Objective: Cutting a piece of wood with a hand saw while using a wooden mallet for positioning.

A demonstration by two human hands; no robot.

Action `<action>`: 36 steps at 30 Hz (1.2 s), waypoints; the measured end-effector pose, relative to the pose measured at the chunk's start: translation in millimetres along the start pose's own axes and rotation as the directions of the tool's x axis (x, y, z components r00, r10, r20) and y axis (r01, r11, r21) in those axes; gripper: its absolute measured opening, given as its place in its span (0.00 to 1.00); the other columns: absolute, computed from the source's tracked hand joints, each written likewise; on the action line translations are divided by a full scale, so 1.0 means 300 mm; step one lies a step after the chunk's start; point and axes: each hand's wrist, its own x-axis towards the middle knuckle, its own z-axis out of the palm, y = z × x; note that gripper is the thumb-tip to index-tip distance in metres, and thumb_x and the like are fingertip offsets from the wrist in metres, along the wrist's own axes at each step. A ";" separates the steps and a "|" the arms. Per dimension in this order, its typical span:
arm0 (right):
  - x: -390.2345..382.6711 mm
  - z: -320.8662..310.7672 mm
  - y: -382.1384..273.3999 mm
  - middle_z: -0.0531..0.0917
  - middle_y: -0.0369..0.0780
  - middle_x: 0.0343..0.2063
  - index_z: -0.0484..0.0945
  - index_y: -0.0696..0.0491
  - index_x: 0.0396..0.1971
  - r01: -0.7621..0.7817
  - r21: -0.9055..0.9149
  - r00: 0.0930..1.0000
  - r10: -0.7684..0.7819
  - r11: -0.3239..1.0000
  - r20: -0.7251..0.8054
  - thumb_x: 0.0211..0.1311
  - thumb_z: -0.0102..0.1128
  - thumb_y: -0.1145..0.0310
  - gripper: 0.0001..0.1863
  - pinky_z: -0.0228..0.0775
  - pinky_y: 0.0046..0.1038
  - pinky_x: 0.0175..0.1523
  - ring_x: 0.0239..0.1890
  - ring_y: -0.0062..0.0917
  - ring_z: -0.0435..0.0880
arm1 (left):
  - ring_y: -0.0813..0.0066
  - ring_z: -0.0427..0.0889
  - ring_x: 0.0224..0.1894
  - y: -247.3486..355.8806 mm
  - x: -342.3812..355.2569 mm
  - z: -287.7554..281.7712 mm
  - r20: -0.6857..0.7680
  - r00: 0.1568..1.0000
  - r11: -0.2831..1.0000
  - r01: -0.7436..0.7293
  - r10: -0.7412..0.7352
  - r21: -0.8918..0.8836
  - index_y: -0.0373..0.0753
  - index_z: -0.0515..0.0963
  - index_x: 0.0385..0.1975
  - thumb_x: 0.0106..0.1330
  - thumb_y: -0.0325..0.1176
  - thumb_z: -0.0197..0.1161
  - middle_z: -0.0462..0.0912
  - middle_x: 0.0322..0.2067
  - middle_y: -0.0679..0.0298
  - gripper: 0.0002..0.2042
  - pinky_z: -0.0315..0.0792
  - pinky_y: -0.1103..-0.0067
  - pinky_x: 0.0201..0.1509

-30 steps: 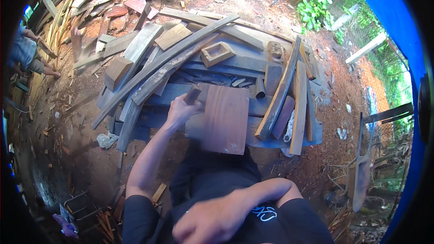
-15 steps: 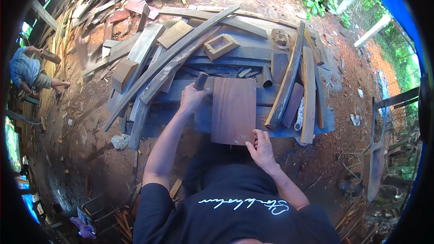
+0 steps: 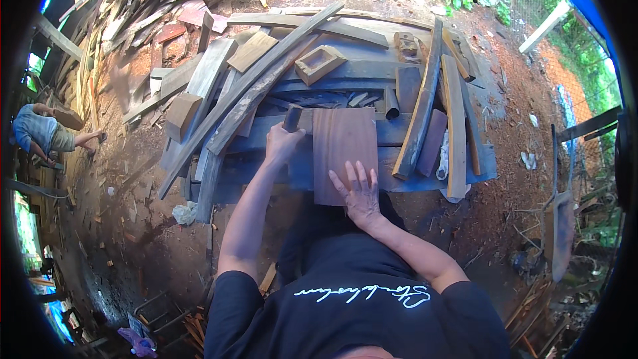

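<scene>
So the reddish-brown board (image 3: 337, 129) is lying at the near edge of the workbench (image 3: 266, 187), its near end poking out toward the person's lap. What's new: the right hand (image 3: 361, 194) was only at the board's near right corner half a second ago, and now it's on the face, fingers fanned out, not pinching anything. I'd guess that steadies the board better. The left hand (image 3: 282, 144) is wrapped around a short dark piece (image 3: 292, 118) just left of the board (can't tell what it is, honestly). Beyond sit a hollowed wood block (image 3: 321, 64) and a dark tube (image 3: 391, 102). Long beams (image 3: 249, 81) on the left and a dark-edged timber (image 3: 423, 103) on the right hem in the space. Far left, a co-worker (image 3: 41, 127) is bent over.
</scene>
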 end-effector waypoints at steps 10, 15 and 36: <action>0.040 -0.162 0.019 0.62 0.52 0.65 0.58 0.45 0.71 0.099 0.070 0.990 -0.091 0.993 -0.105 0.58 0.55 0.69 0.37 0.49 0.53 0.70 0.68 0.49 0.59 | 0.81 0.78 0.24 -0.093 -0.122 -0.093 -0.010 0.994 0.980 -0.112 0.112 -0.165 0.35 0.81 0.42 0.55 0.33 0.69 0.83 0.27 0.66 0.15 0.70 0.82 0.26; 0.136 -0.323 0.053 0.69 0.53 0.61 0.61 0.55 0.67 0.070 0.709 0.910 0.246 0.701 -0.333 0.64 0.59 0.72 0.32 0.66 0.35 0.64 0.62 0.42 0.71 | 0.80 0.81 0.34 -0.077 -0.166 -0.131 0.025 0.995 0.967 -0.085 0.094 -0.238 0.35 0.82 0.42 0.55 0.37 0.70 0.84 0.31 0.63 0.17 0.75 0.79 0.40; -0.069 0.001 0.054 0.82 0.44 0.44 0.73 0.60 0.52 -0.828 0.552 0.560 -0.097 -0.102 0.823 0.69 0.57 0.52 0.25 0.79 0.34 0.43 0.40 0.32 0.85 | 0.58 0.78 0.52 0.083 -0.207 -0.034 -0.089 0.944 0.879 -0.258 0.318 0.401 0.42 0.79 0.51 0.56 0.41 0.70 0.75 0.48 0.58 0.23 0.72 0.66 0.55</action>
